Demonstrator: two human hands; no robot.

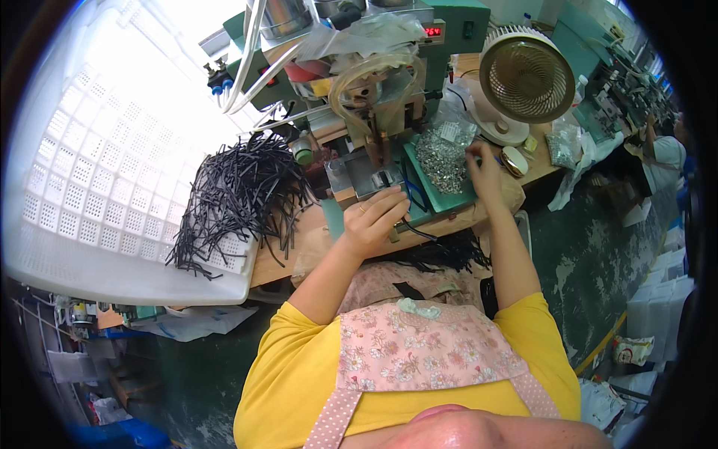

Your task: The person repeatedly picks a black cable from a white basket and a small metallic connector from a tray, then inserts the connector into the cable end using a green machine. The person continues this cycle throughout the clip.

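My left hand [376, 219] is at the metal work plate [361, 176] of a green bench press [378, 105]. Its fingers lie together over a black strap [420, 231], whose tail sticks out beside them; the thumb is hidden. My right hand [485, 169] is raised at the right edge of a green tray [458, 200] heaped with small shiny metal pieces [443, 159]. Its fingertips are drawn together, and whatever may be between them is too small to make out. A pair of blue-handled pliers [413, 193] lies between the press and the tray.
A big pile of black straps [235, 191] covers the edge of a white perforated crate [97, 176] at left. More black straps [449, 253] hang over my lap. A fan [526, 75], a round tin [514, 161] and a bag of small parts [562, 142] stand at right. Another person [664, 157] works farther right.
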